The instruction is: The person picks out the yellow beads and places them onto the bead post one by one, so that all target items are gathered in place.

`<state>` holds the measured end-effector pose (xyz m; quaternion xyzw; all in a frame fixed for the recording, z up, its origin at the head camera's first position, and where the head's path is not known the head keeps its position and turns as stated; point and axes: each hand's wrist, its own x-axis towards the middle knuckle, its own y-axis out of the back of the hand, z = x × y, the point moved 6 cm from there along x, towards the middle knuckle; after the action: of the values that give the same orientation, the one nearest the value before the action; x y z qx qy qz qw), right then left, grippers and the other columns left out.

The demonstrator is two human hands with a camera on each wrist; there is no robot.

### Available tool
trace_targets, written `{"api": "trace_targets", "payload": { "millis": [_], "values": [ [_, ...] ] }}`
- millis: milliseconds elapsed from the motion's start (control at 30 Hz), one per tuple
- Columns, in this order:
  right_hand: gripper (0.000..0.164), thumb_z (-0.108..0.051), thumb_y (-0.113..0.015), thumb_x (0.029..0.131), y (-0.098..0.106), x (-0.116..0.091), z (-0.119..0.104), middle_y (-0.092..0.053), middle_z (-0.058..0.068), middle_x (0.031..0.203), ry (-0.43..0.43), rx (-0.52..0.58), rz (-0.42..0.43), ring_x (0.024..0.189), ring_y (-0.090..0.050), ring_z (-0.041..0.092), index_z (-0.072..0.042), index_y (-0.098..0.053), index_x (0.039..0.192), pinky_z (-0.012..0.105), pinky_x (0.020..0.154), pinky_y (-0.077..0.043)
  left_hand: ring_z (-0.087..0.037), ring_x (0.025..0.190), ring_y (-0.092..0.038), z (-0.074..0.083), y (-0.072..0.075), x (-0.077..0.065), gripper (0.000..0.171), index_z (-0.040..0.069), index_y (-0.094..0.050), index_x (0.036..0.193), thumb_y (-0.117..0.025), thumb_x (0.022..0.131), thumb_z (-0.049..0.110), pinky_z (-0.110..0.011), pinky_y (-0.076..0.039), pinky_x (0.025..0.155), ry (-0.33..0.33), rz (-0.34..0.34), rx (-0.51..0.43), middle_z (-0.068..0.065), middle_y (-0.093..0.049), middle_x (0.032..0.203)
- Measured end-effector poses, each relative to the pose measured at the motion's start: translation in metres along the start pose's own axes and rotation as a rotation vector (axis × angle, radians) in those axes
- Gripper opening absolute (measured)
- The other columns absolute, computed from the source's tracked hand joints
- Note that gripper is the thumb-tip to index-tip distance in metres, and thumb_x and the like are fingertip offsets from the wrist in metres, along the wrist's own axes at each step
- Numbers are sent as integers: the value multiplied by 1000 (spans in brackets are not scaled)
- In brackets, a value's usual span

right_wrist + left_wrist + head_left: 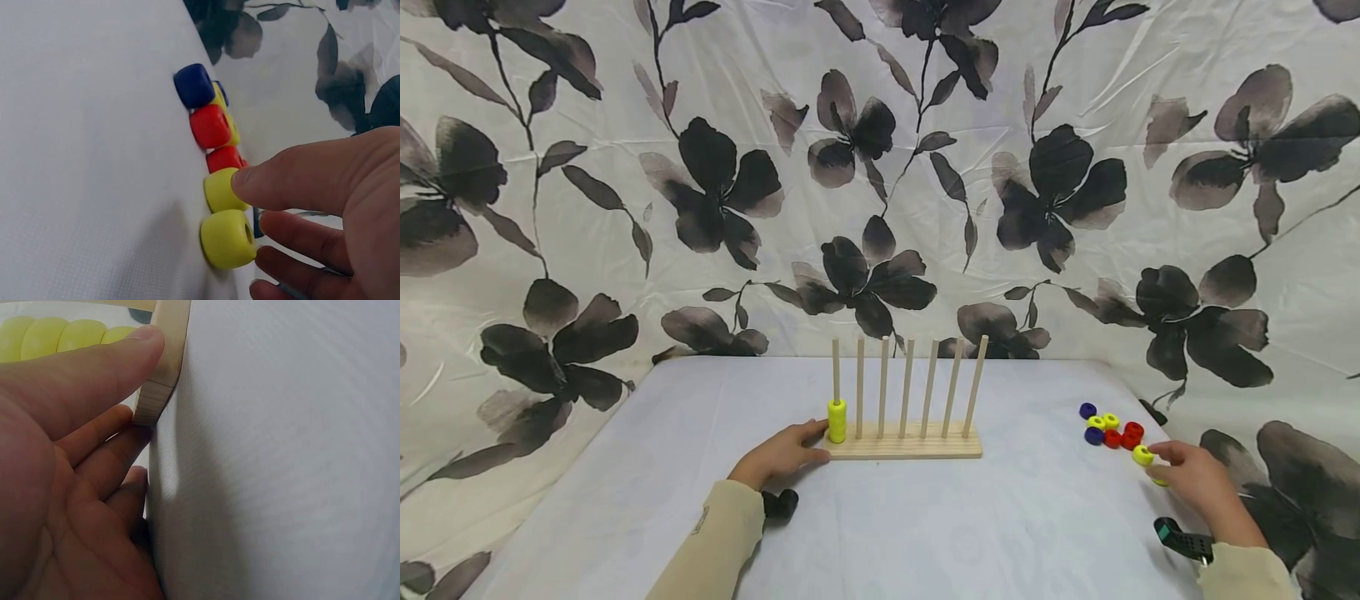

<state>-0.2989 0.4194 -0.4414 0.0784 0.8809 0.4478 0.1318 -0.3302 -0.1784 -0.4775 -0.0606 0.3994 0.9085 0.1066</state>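
Observation:
My left hand point(782, 454) holds the left end of a wooden peg stand point(910, 450). In the left wrist view its thumb lies on the base's edge and its fingers meet the end below. Several yellow beads point(837, 422) are stacked on the leftmost peg. At the table's right side my right hand point(1198, 483) reaches over loose beads. Its thumb tip overlaps a yellow bead point(225, 189) in the right wrist view, the other fingers spread beside it. Another yellow bead point(228, 239) sits right by those fingertips.
Red beads point(1112, 439), blue beads point(1087, 411) and more yellow beads point(1110, 421) lie in a cluster near the right table edge. The other upright pegs point(928, 387) are bare. A white cloth covers the table point(737, 392); a floral curtain point(865, 167) hangs behind.

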Motion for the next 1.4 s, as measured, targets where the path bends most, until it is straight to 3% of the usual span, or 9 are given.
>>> {"api": "trace_targets", "payload": {
  "millis": [267, 667, 1100, 1400],
  "values": [
    [49, -13, -70, 86, -3, 2, 8, -52, 35, 122, -21, 21, 9, 104, -51, 45, 8, -53, 126, 53, 80, -48, -38, 147, -24, -1, 0, 2, 72, 20, -40, 149, -70, 87, 37, -62, -21, 116, -8, 0, -4, -10, -35, 156],
    [42, -6, -65, 87, -11, 0, 12, -53, 33, 122, -106, 25, 32, 106, -48, 46, 9, -53, 126, 62, 87, -46, -38, 147, -24, -4, -1, 4, 73, 20, -40, 149, -71, 86, 38, -63, -21, 116, -9, -5, -15, -11, -35, 156],
    [42, -6, -66, 88, -14, -1, 11, -54, 33, 120, -107, 22, 44, 103, -50, 45, 10, -53, 124, 60, 85, -48, -38, 146, -25, -2, 0, 2, 71, 21, -41, 148, -71, 86, 38, -62, -22, 116, -2, 8, 24, -12, -35, 156],
    [49, -13, -68, 87, -13, -4, 1, -54, 34, 120, -34, -6, 37, 101, -52, 43, 10, -51, 127, 54, 81, -50, -38, 146, -26, -3, 0, 3, 70, 21, -42, 148, -71, 86, 36, -62, -22, 116, -8, 11, 22, -12, -36, 156]
  ]
}}
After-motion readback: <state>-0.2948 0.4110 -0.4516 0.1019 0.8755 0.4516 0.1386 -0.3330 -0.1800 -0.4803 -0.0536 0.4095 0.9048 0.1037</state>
